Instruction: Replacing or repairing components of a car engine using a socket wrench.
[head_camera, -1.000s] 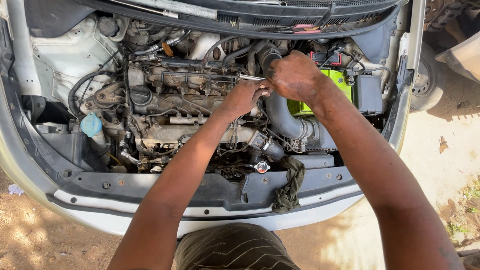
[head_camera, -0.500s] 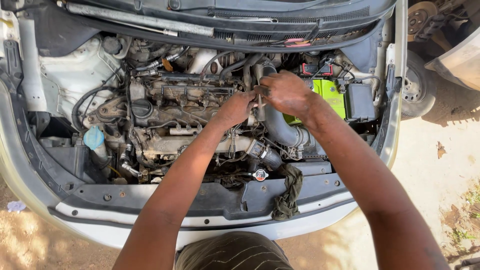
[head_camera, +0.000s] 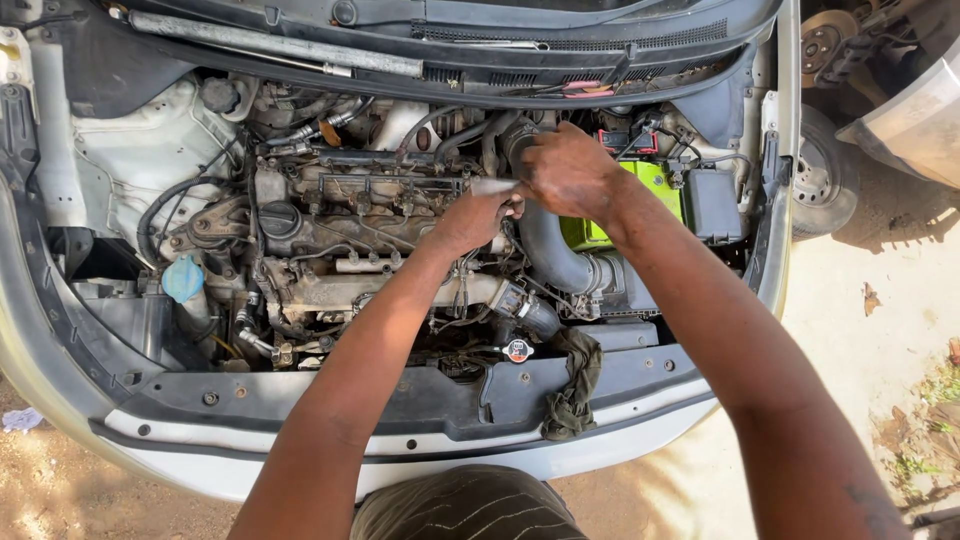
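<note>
Over the open engine bay's (head_camera: 120, 300) rear-centre, the left hand (head_camera: 475, 218) pinches a slim, silvery metal tool (head_camera: 492, 186), its long axis running left-right; the right hand (head_camera: 572, 172), touching it, clenches the other end above the black rubber intake hose (head_camera: 548, 250).

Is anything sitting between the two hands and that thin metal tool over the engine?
Nothing visible: the left hand and right hand both touch the thin silver metal tool above the grey engine, beside the thick grey intake hose.
</note>
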